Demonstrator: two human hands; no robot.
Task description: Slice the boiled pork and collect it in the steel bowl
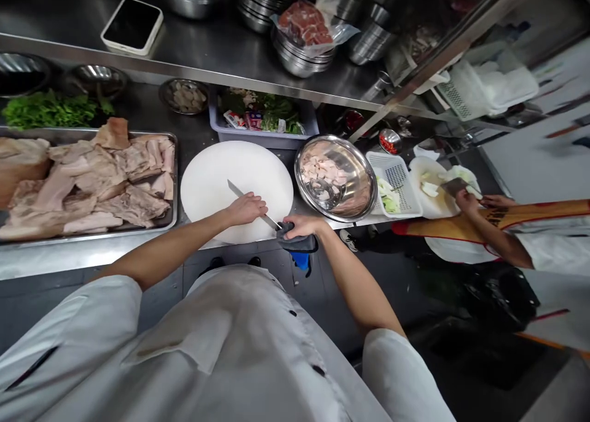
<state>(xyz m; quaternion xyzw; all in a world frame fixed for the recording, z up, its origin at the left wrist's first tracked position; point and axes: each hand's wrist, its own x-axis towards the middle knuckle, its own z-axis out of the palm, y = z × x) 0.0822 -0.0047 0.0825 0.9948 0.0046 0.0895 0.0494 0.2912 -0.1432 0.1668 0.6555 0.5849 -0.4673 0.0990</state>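
Observation:
A knife [235,188] lies slantwise over the round white cutting board [207,164], its tip pointing away to the left. My left hand [247,209] is closed over the middle of the knife, with metal showing on both sides of it. At the knife's near end, my right hand [299,225] grips a dark grey cloth [297,242] with a blue part hanging below. The cloth touches the knife by the board's front right edge; whether a handle is inside it is hidden.
Left of the board is a metal tray [174,182] of large meat pieces. A steel bowl [364,188] of cut meat and a white basket [405,191] stand to the right. Behind is a grey bin [267,138]. Farther right, a co-worker's hands [470,201] hold a cleaver [454,186].

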